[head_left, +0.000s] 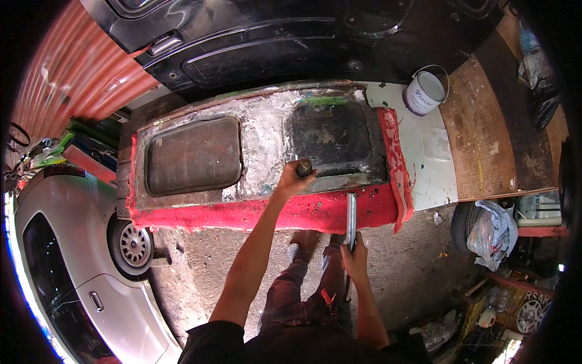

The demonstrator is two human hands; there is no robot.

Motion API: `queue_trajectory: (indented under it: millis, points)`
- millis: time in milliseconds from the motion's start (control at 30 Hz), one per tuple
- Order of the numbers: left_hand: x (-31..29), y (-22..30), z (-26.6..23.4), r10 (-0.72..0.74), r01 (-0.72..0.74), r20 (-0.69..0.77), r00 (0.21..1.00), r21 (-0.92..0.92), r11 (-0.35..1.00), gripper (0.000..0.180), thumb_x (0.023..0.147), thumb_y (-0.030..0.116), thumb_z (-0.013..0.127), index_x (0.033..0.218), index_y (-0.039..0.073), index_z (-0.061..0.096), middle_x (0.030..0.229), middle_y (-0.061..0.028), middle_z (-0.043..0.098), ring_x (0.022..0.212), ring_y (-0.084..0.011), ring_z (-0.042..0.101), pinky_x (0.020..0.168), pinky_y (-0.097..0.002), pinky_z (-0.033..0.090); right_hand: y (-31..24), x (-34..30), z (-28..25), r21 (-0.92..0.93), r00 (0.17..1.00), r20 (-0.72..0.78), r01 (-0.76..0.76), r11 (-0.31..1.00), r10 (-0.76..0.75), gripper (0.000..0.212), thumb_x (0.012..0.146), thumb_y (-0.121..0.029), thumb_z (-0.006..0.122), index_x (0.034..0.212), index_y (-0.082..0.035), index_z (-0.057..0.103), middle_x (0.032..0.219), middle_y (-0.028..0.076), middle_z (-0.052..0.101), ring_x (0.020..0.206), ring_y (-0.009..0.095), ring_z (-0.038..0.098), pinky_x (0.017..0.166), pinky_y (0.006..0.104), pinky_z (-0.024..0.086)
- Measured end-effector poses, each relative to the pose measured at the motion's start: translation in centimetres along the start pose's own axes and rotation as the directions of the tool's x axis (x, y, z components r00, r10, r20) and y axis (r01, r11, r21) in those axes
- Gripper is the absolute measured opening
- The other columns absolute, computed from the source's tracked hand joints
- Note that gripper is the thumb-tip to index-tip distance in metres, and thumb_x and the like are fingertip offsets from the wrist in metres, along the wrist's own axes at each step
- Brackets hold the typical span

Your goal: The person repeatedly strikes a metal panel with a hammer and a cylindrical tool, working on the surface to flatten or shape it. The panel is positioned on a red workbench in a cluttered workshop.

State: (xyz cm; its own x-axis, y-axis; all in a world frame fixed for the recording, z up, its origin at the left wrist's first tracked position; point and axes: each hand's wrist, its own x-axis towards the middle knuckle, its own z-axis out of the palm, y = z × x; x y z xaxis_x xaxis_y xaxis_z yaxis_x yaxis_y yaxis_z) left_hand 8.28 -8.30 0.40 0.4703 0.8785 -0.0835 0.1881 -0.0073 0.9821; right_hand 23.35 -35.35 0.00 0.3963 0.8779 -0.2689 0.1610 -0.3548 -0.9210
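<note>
A worn metal vehicle panel with two recessed rectangles lies on a red cloth. Whitish, patchy coating covers the band between the recesses. My left hand is closed around a dark, round-ended cylindrical object, over the panel's near edge below the right recess. What the object's lower end touches is hidden. Nearer to my body, my right hand grips a long silver metal bar. Its upper end reaches over the red cloth, and the lower part runs down beside my leg.
A large black vehicle panel stands behind the bench. On the right are a paint bucket and wooden boards. A silver car is at left. A tyre, plastic bags and clutter sit at right.
</note>
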Motion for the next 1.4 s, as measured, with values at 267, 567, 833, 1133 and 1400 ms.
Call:
queue_trajectory:
  millis: [267, 567, 833, 1133, 1400]
  points:
    - [0.2, 0.3, 1.0, -0.024, 0.023, 0.023, 0.999, 0.053, 0.998, 0.019, 0.078, 0.01, 0.074, 0.075, 0.0, 0.058, 0.062, 0.0, 0.055, 0.058, -0.0081, 0.048, 0.053, -0.0306, 0.041, -1.5, 0.5, -0.1, 0.013, 0.998, -0.017, -0.055, 0.998, 0.056, 0.03, 0.084, -0.009, 0.06, 0.111, -0.001, 0.05, 0.064, 0.01, 0.055, 0.056, 0.022, 0.059, 0.053, 0.038, 0.045]
    - [-0.7, -1.7, 2.1, 0.179, -0.185, 0.058, 0.982, 0.127, 0.974, 0.019, 0.072, 0.01, 0.072, 0.081, 0.001, 0.059, 0.064, -0.0095, 0.057, 0.061, -0.0173, 0.054, 0.06, -0.0358, 0.045, -1.3, 1.9, -0.4, -0.115, 1.0, 0.029, 0.011, 0.993, -0.008, 0.024, 0.086, -0.013, 0.063, 0.104, -0.002, 0.049, 0.062, 0.009, 0.055, 0.054, 0.022, 0.06, 0.049, 0.0373, 0.043]
    - [-1.7, 0.6, 3.9, 0.191, -0.224, 0.12, 0.974, 0.401, 0.888, 0.025, 0.068, 0.014, 0.076, 0.088, 0.005, 0.065, 0.078, -0.0201, 0.066, 0.078, -0.0385, 0.066, 0.067, -0.0451, 0.051, -10.6, 5.3, -2.2, 0.171, 0.984, -0.176, 0.068, 0.983, -0.038, 0.023, 0.082, -0.004, 0.059, 0.102, -0.003, 0.047, 0.065, 0.006, 0.049, 0.053, 0.012, 0.051, 0.048, 0.0319, 0.042]
    - [-2.1, 0.2, 3.5, 0.177, -0.198, 0.088, 0.98, 0.464, 0.863, 0.026, 0.068, 0.017, 0.077, 0.09, 0.007, 0.067, 0.079, -0.0193, 0.067, 0.076, -0.0384, 0.066, 0.066, -0.0462, 0.052, -3.6, 6.5, -1.3, -0.269, 0.949, -0.137, 0.24, 0.933, -0.284, 0.042, 0.083, -0.007, 0.062, 0.12, 0.002, 0.045, 0.07, 0.011, 0.055, 0.056, 0.021, 0.056, 0.052, 0.0415, 0.045]
    - [-1.8, -0.9, 4.7, 0.262, -0.271, 0.092, 0.961, 0.508, 0.817, 0.028, 0.065, 0.013, 0.076, 0.091, 0.008, 0.068, 0.077, -0.0175, 0.068, 0.073, -0.0367, 0.067, 0.064, -0.0459, 0.052, -2.2, 7.2, 0.1, -0.129, 0.896, -0.301, 0.302, 0.945, -0.327, 0.048, 0.084, -0.007, 0.061, 0.128, 0.001, 0.044, 0.075, 0.011, 0.057, 0.049, 0.02, 0.054, 0.048, 0.0358, 0.046]
